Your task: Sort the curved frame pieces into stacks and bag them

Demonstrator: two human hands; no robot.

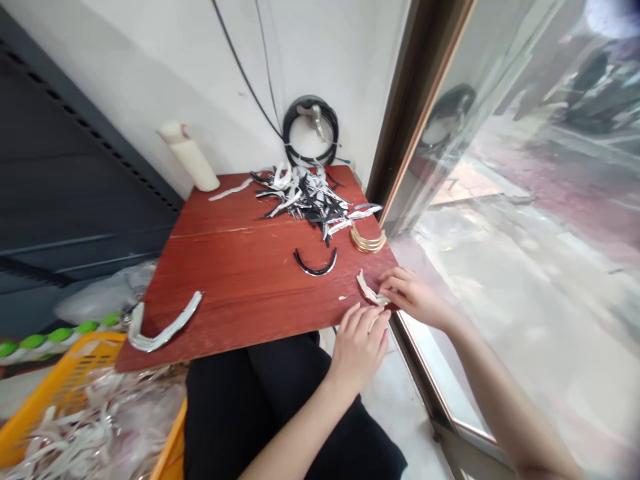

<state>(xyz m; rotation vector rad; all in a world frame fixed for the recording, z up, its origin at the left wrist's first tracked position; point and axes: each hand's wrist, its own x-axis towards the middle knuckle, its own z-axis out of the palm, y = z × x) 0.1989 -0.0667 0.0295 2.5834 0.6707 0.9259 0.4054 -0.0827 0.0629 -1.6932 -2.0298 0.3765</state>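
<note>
Near the table's front right corner lies a cream-white curved strip. My right hand pinches its lower right end between bent fingers. At the table edge just below, my left hand has its fingers curled close together, the fingertips near the same strip. A small pale bit shows between those fingers; the thumb is hidden, so what it belongs to cannot be made out. Beyond the hands sits a stack of gold-coloured curved bands. Left of it is a black curved strip.
A pile of black and white strips covers the back of the red-brown table. White curved strips lie front left. A yellow basket holds white pieces. There is also a cream roll, coiled black cable and glass pane.
</note>
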